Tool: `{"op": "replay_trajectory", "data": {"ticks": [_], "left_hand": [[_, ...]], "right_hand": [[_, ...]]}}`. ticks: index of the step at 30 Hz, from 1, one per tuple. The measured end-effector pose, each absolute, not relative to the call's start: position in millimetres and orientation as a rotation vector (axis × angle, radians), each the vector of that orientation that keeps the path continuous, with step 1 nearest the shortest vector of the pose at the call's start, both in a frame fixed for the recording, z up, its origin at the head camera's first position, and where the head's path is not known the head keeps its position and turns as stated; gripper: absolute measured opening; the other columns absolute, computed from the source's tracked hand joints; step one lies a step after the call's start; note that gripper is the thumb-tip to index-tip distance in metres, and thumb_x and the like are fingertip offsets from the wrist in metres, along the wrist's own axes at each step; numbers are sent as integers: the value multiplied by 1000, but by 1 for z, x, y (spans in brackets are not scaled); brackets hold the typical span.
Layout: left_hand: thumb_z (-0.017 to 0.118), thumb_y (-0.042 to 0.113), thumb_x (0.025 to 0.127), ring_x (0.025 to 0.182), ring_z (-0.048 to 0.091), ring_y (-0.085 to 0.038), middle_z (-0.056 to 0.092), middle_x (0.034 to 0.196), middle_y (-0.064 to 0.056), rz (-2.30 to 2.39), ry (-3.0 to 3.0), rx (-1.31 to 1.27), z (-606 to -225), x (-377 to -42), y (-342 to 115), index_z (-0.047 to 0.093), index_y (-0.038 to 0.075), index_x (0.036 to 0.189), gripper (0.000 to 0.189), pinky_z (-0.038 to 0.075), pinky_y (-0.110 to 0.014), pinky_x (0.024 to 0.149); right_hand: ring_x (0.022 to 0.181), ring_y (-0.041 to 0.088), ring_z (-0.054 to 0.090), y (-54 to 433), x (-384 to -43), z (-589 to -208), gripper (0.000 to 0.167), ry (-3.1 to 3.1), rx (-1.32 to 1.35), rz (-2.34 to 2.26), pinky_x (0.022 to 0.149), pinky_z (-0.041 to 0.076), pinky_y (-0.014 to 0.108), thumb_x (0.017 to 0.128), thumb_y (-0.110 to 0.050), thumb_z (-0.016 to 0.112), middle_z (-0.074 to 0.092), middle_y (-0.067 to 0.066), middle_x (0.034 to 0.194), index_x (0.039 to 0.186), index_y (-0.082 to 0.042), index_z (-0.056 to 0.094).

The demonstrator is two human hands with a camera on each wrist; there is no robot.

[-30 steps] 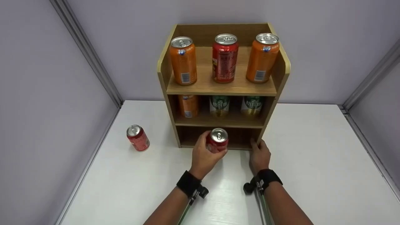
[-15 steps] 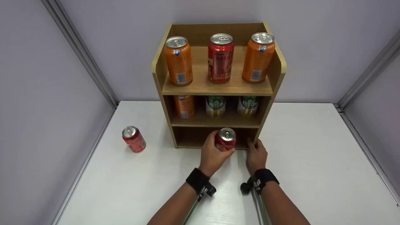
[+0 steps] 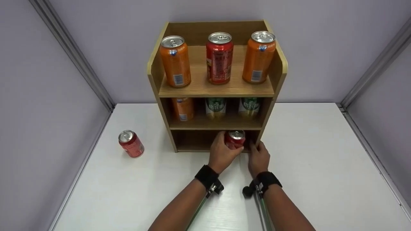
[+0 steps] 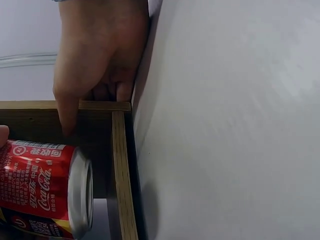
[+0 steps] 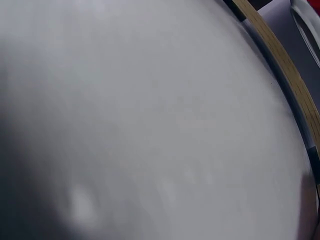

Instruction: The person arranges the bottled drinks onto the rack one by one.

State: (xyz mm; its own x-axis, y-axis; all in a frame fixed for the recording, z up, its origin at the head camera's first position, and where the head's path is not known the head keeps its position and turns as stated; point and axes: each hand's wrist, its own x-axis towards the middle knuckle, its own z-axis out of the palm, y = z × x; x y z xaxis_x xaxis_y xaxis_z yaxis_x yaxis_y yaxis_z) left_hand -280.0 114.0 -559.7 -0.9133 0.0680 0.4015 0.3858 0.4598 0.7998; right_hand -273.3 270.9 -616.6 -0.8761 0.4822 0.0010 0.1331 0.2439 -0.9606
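Note:
My left hand (image 3: pixel 222 153) grips a red Coca-Cola can (image 3: pixel 236 138) by its sides, at the front opening of the wooden shelf's (image 3: pixel 216 91) bottom compartment. In the left wrist view the can (image 4: pixel 37 187) lies sideways across the picture, its metal end above the shelf's bottom board (image 4: pixel 121 170). At the lower right corner of the shelf, my right hand (image 3: pixel 259 158) holds the side panel. Its thumb reaches inside and its other fingers stay outside, as the left wrist view shows. The right wrist view catches mostly white table and a strip of the shelf edge (image 5: pixel 285 60).
Another red can (image 3: pixel 131 143) stands on the white table (image 3: pixel 308 166) to the left. On the top shelf are two orange cans (image 3: pixel 175 62) with a red can (image 3: pixel 219 59) between them. An orange can (image 3: pixel 183 109) and two green cans (image 3: pixel 215 108) occupy the middle shelf.
My left hand has carried the red can rightward and forward, into the bottom compartment's opening. The right hand keeps its hold on the side panel. The head view has shifted slightly.

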Motion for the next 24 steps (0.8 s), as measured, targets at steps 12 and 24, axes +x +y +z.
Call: {"op": "replay_trajectory", "data": {"ticks": [12,24], "left_hand": [[86,36,70,98,61,-22,62,109,-10,-1472,-2412,-307,-555,-300,127,51,7,128,74,49,-32,80],[83,40,73,61,55,-11,57,64,9,-1456,-2484,-278,-555,-312,135,61,16,72,33,45,-28,58]], "right_hand": [[120,20,53,268,-273,-615,56,-2228,-579,1687,96,41,39,94,-57,52,60,5,129,134,-17,58],[117,20,53,268,-271,-616,57,-2200,-582,1714,95,41,38,93,-59,53,60,4,128,134,-19,58]]}}
